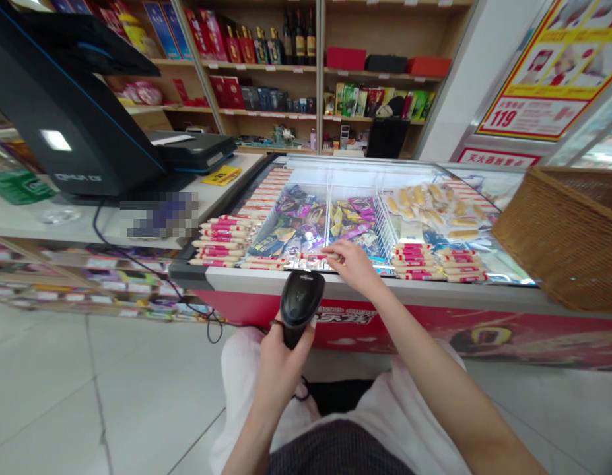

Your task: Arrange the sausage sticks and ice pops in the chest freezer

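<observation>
My left hand (284, 348) is wrapped round the handle of a black barcode scanner (302, 295), its head directed at the freezer's front edge. My right hand (354, 265) pinches one end of a wrapped sausage (311, 256) with a red label, just beyond the scanner's head. That sausage lies crosswise over the glass top of the chest freezer (370, 285). Similar beige, red-labelled sausages are stacked in a left pile (220, 241) and a right pile (412, 262) on the glass. Through the glass show packs of frozen snacks (300, 214) in wire baskets.
On the left counter stands a black till (102, 138), with a cable (152, 267) hanging down. A wicker basket (563, 231) rests at the freezer's right end. Behind are shelves (266, 69) of bottles and boxes. Bagged yellow food (429, 201) lies in the freezer's right part.
</observation>
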`<state>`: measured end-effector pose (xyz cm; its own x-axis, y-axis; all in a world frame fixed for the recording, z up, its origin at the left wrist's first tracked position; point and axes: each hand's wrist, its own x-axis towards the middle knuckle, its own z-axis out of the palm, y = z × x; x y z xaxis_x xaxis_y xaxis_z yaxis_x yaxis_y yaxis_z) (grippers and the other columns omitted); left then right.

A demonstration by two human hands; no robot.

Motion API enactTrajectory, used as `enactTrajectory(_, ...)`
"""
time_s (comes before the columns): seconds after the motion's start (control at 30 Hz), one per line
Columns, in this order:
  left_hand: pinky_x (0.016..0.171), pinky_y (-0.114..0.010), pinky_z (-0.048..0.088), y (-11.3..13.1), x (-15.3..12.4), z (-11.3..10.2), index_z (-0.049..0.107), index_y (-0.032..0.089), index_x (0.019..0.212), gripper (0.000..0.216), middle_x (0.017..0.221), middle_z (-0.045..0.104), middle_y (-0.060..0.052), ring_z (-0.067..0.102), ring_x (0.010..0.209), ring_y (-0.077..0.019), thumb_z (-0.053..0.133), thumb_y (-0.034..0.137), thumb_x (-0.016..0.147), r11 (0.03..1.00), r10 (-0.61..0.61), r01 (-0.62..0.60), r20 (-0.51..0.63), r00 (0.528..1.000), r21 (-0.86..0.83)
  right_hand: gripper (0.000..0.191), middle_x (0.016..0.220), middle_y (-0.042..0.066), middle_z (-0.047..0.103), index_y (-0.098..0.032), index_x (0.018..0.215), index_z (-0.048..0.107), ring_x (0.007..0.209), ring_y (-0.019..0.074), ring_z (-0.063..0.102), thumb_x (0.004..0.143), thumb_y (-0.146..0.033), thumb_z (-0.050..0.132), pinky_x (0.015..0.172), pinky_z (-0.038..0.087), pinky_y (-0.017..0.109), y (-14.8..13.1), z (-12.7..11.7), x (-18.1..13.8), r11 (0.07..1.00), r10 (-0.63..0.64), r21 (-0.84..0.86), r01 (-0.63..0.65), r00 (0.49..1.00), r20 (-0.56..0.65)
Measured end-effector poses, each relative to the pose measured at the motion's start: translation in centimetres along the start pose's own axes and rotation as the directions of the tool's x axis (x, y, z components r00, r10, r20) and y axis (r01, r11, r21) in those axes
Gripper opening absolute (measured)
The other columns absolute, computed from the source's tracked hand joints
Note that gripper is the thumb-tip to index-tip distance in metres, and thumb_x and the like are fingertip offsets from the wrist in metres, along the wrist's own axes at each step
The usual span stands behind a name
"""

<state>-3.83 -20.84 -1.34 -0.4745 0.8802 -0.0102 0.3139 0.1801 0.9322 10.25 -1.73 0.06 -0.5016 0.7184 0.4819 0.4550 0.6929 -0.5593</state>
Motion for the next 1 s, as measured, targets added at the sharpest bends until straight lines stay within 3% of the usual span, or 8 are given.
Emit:
enactTrajectory(0.47,0.070,-0.034,0.053,0.1,-0.1,-0.2,0.069,0.015,0.105,0.047,0.072,0.073,-0.006,0.071,0.077,-0.0286,0.069,0.054,0.079,1.000,0.000,0.000,-0.033,0.999,-0.006,0.019,0.105,0.008,0.072,-0.018,0.105,0.075,0.095,0.0195,0.065,0.095,-0.012,0.060,0.086,0.049,0.032,0.1,0.1,-0.1,1.000,0.003,0.004,-0.003,1.000,0.007)
enactTrajectory(0.63,0.069,-0.033,0.052,0.3,-0.3,-0.3,0.070,0.015,0.104,0.045,0.069,0.071,-0.005,0.070,0.074,-0.0271,0.069,0.053,0.079,1.000,0.005,-0.005,-0.029,1.000,0.002,0.018,0.106,0.007,0.075,-0.020,0.104,0.074,0.094,0.0199,0.068,0.093,-0.014,0.061,0.085,0.050,0.032,-0.5,-0.5,-0.2,0.998,0.060,0.037,-0.059,0.998,-0.028)
enactTrajectory(0.73,0.070,-0.033,0.052,0.3,-0.3,-0.4,0.070,0.015,0.102,0.042,0.071,0.072,-0.005,0.069,0.074,-0.0265,0.069,0.050,0.079,1.000,0.027,-0.027,-0.033,0.999,0.010,0.017,0.104,0.005,0.075,-0.021,0.104,0.073,0.091,0.0197,0.069,0.091,-0.018,0.062,0.082,0.051,0.032,-0.7,-2.5,-0.9,0.997,0.064,0.047,-0.060,0.995,-0.072)
enactTrajectory(0.83,0.072,-0.033,0.052,0.1,-0.2,-0.5,0.069,0.015,0.100,0.039,0.072,0.072,-0.005,0.069,0.075,-0.0268,0.070,0.048,0.078,0.999,0.043,-0.042,-0.041,0.998,0.025,0.017,0.103,0.005,0.075,-0.022,0.102,0.072,0.091,0.0207,0.069,0.089,-0.021,0.062,0.082,0.051,0.033,0.4,-6.1,-1.9,0.997,0.068,-0.019,-0.072,0.985,-0.158)
enactTrajectory(1.0,0.069,-0.034,0.052,-0.9,0.2,-0.3,0.068,0.014,0.100,0.043,0.069,0.070,-0.005,0.068,0.072,-0.0272,0.069,0.053,0.080,0.997,0.056,-0.056,0.005,0.998,0.053,0.022,0.101,0.007,0.076,-0.020,0.102,0.072,0.089,0.0228,0.070,0.084,-0.024,0.059,0.084,0.053,0.036,5.8,-13.4,-4.6,0.956,0.144,-0.186,-0.227,0.915,-0.376)
